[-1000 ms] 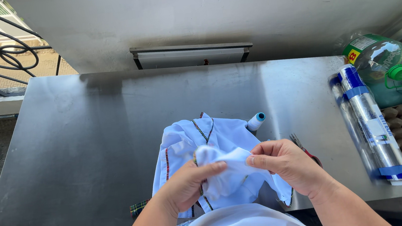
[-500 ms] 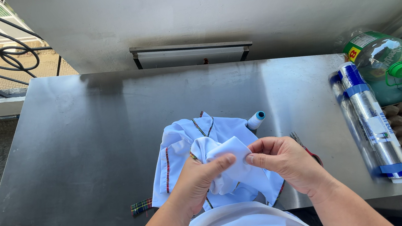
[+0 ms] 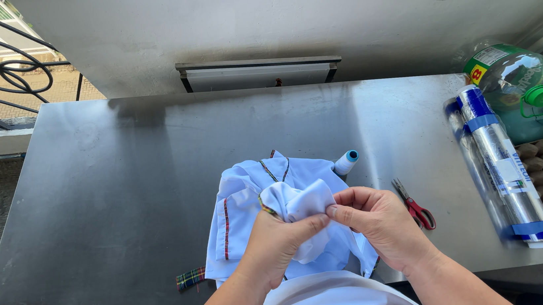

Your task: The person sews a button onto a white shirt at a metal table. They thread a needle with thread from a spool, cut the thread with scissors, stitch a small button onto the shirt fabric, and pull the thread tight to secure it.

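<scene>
Both hands meet over the white garment, bunched at the near edge of the steel table. Left hand and right hand each pinch a raised fold of the cloth — fingertips pressed together, nearly touching. Thread spool just behind; red scissors just right of the right hand.

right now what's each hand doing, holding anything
Left hand: closed, pinching a bunched fold of the white garment.
Right hand: closed, pinching the same fold from the other side.
</scene>
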Tool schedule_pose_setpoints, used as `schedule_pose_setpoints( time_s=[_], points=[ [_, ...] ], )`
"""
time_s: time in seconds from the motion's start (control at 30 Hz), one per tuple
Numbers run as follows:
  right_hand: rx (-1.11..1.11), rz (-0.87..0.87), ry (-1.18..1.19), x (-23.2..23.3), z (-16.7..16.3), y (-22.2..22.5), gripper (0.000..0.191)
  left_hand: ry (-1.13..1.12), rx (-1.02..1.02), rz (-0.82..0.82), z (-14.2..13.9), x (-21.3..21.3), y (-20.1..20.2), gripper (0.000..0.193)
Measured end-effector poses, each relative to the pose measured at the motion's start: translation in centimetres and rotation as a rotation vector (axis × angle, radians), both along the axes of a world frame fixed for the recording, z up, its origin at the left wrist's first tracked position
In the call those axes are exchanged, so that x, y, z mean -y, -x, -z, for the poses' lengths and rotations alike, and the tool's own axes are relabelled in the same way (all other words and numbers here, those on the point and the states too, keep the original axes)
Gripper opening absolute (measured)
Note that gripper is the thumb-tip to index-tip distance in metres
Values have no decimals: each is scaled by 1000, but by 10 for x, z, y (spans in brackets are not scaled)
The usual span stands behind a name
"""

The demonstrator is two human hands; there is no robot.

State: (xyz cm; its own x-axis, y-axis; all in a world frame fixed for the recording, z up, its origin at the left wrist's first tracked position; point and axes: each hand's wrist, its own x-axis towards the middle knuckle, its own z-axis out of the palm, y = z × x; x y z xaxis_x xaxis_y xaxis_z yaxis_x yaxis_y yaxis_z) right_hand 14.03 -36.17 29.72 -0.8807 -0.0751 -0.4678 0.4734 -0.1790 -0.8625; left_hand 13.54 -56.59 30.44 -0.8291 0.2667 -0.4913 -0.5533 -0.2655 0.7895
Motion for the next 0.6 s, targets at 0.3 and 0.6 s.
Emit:
schedule_pose_setpoints(
  time_s=[0.3,0.6],
  points=[
    [31,-7,12,4,-4,1,24,-99,194,-108,7,0,2,38],
    [9,-28,13,1,3,1,23,-109,69,19,7,1,-2,41]
  ],
)
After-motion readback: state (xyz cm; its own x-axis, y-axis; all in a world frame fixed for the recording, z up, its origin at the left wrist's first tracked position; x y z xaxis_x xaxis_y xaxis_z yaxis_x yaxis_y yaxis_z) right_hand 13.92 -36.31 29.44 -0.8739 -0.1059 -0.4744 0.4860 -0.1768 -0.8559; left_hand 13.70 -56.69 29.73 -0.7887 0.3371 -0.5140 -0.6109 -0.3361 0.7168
